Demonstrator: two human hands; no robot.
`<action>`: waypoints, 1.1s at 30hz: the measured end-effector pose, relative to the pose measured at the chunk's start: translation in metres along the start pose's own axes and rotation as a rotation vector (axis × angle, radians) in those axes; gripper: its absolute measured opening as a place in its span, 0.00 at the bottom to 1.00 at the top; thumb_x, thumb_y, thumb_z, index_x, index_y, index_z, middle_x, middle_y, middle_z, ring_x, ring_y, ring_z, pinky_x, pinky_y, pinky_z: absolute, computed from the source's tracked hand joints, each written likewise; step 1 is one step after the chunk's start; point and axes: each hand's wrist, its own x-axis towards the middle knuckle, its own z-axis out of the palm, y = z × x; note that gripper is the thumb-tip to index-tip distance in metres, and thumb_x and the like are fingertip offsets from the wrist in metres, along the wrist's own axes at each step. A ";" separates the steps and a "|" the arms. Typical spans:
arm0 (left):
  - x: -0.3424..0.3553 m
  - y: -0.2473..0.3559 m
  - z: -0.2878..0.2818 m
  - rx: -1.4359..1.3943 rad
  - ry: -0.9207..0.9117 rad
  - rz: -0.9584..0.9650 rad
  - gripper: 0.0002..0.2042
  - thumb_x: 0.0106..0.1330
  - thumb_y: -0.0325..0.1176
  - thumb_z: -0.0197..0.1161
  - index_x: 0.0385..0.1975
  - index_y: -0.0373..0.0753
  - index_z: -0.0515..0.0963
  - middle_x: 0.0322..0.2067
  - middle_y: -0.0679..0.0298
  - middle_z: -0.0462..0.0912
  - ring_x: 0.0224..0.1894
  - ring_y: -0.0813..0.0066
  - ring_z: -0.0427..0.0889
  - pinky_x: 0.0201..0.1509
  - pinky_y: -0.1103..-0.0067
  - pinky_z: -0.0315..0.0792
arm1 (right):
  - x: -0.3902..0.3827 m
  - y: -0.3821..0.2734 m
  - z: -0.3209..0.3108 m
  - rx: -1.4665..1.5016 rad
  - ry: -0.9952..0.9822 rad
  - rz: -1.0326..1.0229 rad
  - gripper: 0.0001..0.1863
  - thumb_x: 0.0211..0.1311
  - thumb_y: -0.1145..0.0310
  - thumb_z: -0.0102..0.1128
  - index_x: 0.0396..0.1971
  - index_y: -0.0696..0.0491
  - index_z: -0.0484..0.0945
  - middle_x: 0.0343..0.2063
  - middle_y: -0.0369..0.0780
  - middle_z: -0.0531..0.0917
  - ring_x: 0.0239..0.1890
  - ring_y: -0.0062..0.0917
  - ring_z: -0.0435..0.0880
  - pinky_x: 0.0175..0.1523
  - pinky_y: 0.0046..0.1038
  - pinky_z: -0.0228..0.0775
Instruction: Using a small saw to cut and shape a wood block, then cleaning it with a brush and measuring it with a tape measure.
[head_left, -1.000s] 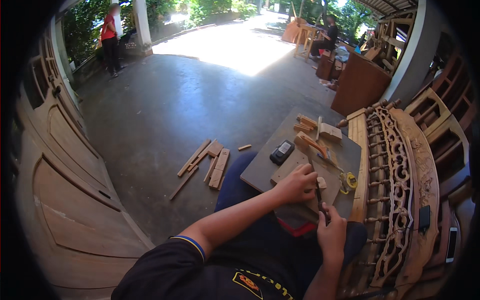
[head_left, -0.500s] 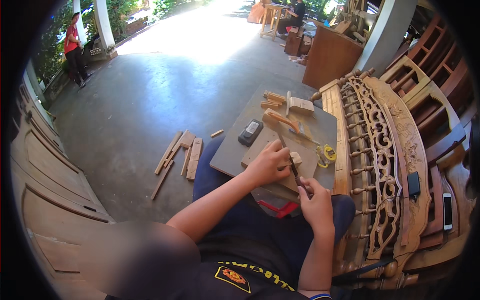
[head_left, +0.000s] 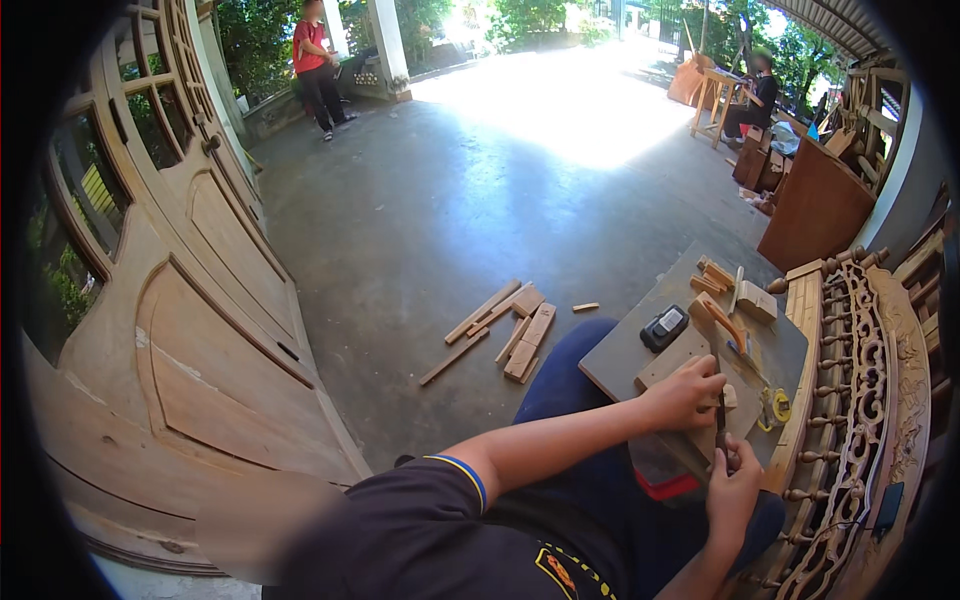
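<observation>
My right hand (head_left: 733,482) is wrapped round the handle of a long, narrow dark file (head_left: 720,420). Further up, the fingers of my left hand (head_left: 692,392) close on the same file's blade. Beneath them a wooden board (head_left: 672,366) lies on a grey tabletop (head_left: 617,352). Beside the blade sits a small pale wood block (head_left: 729,398), partly hidden by my left hand. Past the hands lies a wooden tool with an orange-brown body (head_left: 722,322), near a black device with a grey screen (head_left: 665,326).
A yellow tape measure (head_left: 775,407) and a pale wood block (head_left: 757,301) rest on the tabletop. Wood pieces (head_left: 530,340) lie on the floor to the left. A carved wooden frame (head_left: 850,380) stands close on the right, panelled doors (head_left: 215,330) at left. Two people (head_left: 315,65) are far off.
The view has swung left, so the table and hands appear further right and more of the doors shows. Both hands keep their hold on the file.
</observation>
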 end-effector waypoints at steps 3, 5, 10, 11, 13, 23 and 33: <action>0.002 -0.002 0.003 -0.014 -0.040 -0.014 0.17 0.52 0.34 0.72 0.39 0.37 0.74 0.41 0.49 0.71 0.49 0.45 0.76 0.53 0.59 0.74 | -0.009 0.006 -0.014 -0.208 0.051 -0.163 0.12 0.64 0.81 0.65 0.47 0.63 0.82 0.25 0.47 0.87 0.27 0.24 0.87 0.37 0.26 0.75; 0.005 -0.004 0.010 -0.010 -0.018 0.007 0.17 0.52 0.34 0.72 0.39 0.37 0.75 0.40 0.51 0.71 0.46 0.46 0.76 0.50 0.60 0.74 | -0.049 -0.035 -0.054 -0.227 -0.034 0.128 0.12 0.65 0.81 0.64 0.47 0.62 0.83 0.27 0.49 0.88 0.26 0.25 0.87 0.37 0.27 0.76; 0.006 -0.006 -0.020 0.043 -0.028 -0.037 0.14 0.54 0.33 0.72 0.36 0.36 0.77 0.37 0.50 0.72 0.41 0.46 0.78 0.46 0.59 0.75 | -0.060 -0.054 -0.061 -0.104 -0.017 0.059 0.12 0.64 0.80 0.65 0.46 0.62 0.85 0.26 0.49 0.88 0.26 0.25 0.89 0.34 0.28 0.75; 0.009 -0.005 -0.019 0.044 -0.048 -0.027 0.14 0.54 0.32 0.72 0.36 0.36 0.76 0.37 0.50 0.73 0.42 0.46 0.78 0.47 0.60 0.76 | -0.048 -0.050 -0.055 -0.126 -0.031 0.025 0.11 0.65 0.78 0.65 0.46 0.61 0.85 0.28 0.51 0.88 0.28 0.35 0.90 0.35 0.30 0.77; 0.013 -0.004 -0.015 0.059 -0.079 -0.014 0.14 0.54 0.31 0.72 0.36 0.36 0.76 0.38 0.50 0.74 0.43 0.46 0.79 0.47 0.61 0.76 | -0.014 -0.030 -0.026 -0.084 -0.029 -0.082 0.11 0.67 0.74 0.64 0.47 0.61 0.84 0.35 0.55 0.86 0.40 0.50 0.87 0.42 0.36 0.78; 0.011 0.005 -0.011 0.054 -0.077 -0.077 0.13 0.54 0.30 0.71 0.37 0.36 0.77 0.37 0.52 0.75 0.41 0.49 0.80 0.47 0.63 0.75 | -0.067 -0.046 -0.069 -0.094 -0.015 0.073 0.11 0.66 0.75 0.64 0.47 0.60 0.84 0.35 0.55 0.86 0.36 0.49 0.87 0.39 0.33 0.78; 0.009 0.003 -0.012 0.048 -0.103 -0.150 0.15 0.52 0.32 0.72 0.37 0.35 0.78 0.38 0.52 0.76 0.43 0.48 0.80 0.48 0.62 0.75 | -0.033 -0.020 -0.025 -0.104 0.015 -0.109 0.12 0.67 0.73 0.64 0.48 0.58 0.85 0.35 0.52 0.87 0.38 0.49 0.87 0.42 0.41 0.78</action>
